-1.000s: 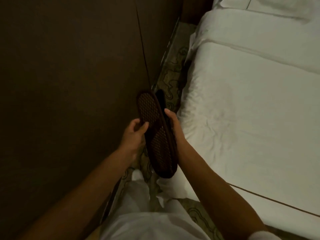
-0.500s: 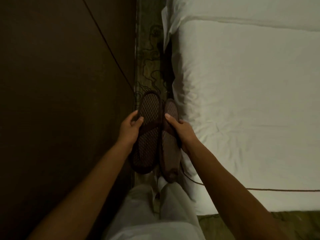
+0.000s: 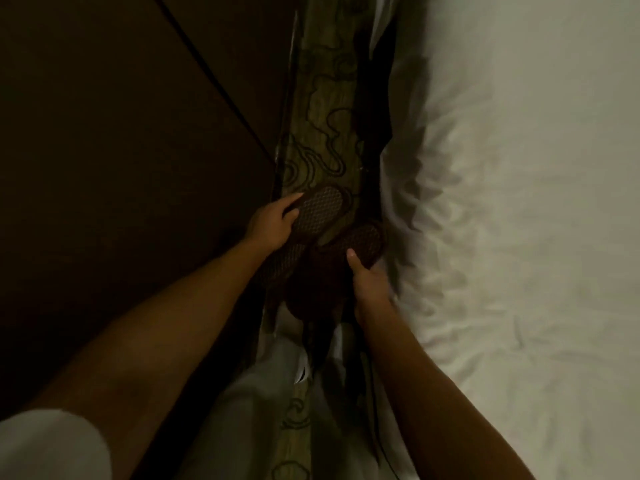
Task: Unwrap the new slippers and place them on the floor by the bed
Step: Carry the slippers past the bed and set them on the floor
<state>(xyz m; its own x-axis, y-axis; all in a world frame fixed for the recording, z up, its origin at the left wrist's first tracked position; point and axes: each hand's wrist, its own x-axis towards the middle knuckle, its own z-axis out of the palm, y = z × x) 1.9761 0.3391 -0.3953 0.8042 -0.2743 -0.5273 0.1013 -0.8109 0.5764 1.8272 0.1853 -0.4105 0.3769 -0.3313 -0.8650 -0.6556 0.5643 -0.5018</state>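
While the left hand (image 3: 273, 221) grips one brown slipper (image 3: 320, 209) and the right hand (image 3: 369, 277) grips the other slipper (image 3: 363, 242), low over the carpet (image 3: 322, 133), bed (image 3: 519, 202) at three o'clock, they may land crossed, because they overlap.

left hand (image 3: 272, 221) covers the left slipper's (image 3: 320, 209) edge.

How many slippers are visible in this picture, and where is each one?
2. One slipper is in the left hand, over the patterned carpet. The other slipper is in the right hand, beside the bed.
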